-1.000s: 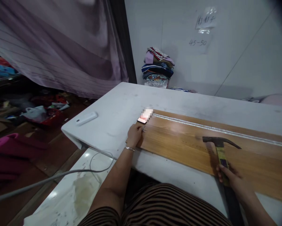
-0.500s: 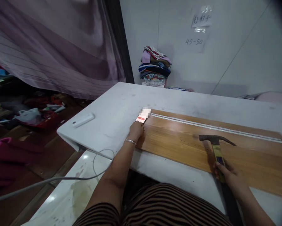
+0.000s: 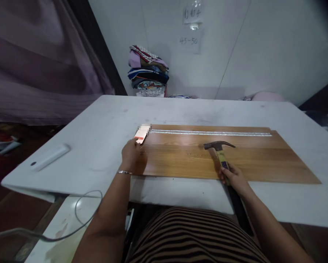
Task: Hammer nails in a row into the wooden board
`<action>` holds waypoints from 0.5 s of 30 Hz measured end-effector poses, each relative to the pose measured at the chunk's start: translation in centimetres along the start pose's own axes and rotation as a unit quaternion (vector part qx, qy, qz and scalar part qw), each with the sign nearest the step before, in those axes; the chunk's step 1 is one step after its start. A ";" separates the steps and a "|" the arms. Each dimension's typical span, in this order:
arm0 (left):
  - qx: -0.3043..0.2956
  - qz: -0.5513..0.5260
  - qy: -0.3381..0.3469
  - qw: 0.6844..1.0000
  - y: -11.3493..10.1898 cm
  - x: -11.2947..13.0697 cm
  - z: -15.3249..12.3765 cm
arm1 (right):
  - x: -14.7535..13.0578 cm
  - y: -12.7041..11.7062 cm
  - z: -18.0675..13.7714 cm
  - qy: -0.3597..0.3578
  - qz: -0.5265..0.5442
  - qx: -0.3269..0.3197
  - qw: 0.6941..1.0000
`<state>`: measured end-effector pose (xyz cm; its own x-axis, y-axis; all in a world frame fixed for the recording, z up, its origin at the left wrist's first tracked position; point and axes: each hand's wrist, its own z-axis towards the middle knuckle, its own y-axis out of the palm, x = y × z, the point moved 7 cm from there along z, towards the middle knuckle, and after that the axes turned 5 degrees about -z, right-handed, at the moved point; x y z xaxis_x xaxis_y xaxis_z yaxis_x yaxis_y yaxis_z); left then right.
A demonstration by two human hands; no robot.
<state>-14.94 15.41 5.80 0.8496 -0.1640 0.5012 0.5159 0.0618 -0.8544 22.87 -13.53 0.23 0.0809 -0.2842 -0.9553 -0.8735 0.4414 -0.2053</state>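
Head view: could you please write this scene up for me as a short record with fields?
Left hand: at the near end of the phone; grip unclear
Right hand: holding the hammer by its handle
Wooden board: lying on the white table
Pale strips: two, running lengthwise near the board's far edge
Fabric pile: beyond the table's far edge

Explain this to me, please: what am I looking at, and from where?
There's no machine here: these are a person's two bare hands. The camera is worn on that person's head, looking forward and down. The right hand grips a hammer, its head over a wooden board. The left hand is at a phone with a lit screen; I can't tell whether it grips it. The board lies on a white table, and a long white object lies near the table's left end.
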 end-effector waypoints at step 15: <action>-0.187 -0.384 0.063 0.902 14.0 13.6 -5.5 | 0.1 0.3 0.1 -0.003 0.044 0.003 0.999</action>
<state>3.28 8.65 -0.08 0.2267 -0.1299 0.9653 0.8542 -0.4496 -0.2611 22.71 -13.35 0.02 0.0073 -0.2397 -0.9708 -0.8743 0.4696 -0.1225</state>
